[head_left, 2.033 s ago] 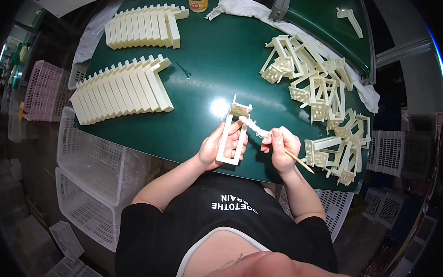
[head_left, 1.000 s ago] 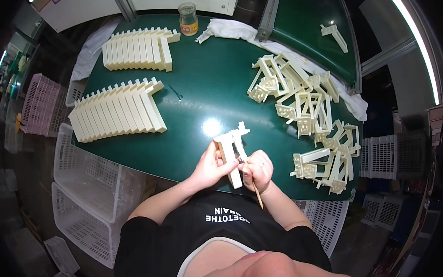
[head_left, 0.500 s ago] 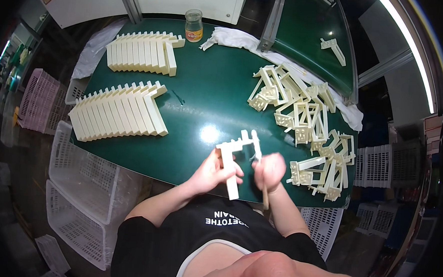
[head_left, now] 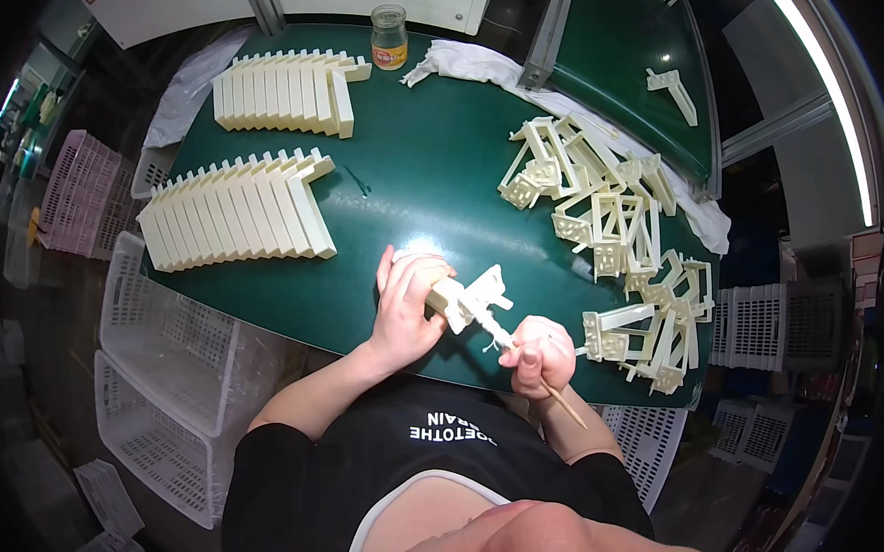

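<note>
- Left hand [head_left: 403,309] is curled around one end of a cream plastic frame part [head_left: 471,300], fingers wrapped over the top, gripping it just above the near edge of the green table [head_left: 417,185].
- Right hand [head_left: 541,353] is closed into a fist around a thin wooden stick [head_left: 556,392]; the stick's forward tip meets the frame part, and its back end pokes out toward the person's chest.
- A little pale shred hangs under the part, between the two hands.
- Far side of the table, a small glass jar [head_left: 389,35] with a yellow-and-red label stands upright; what's inside I cannot tell.
- Right beside the jar, a crumpled white cloth [head_left: 473,66] lies along the far edge.
- Far left, a tidy row of cream parts [head_left: 284,91] stands on edge, packed tight.
- Nearer on the left, a second, longer row [head_left: 235,213] fans along in a curve.
- On the right, a loose heap of cream frames [head_left: 615,220] sprawls from mid-table to the near right edge, tangled together.
- One lone cream piece [head_left: 672,91] sits on the raised green surface at far right.
- Down left of the table, white mesh crates [head_left: 158,361] are stacked; pink ones [head_left: 72,192] sit further left.
</note>
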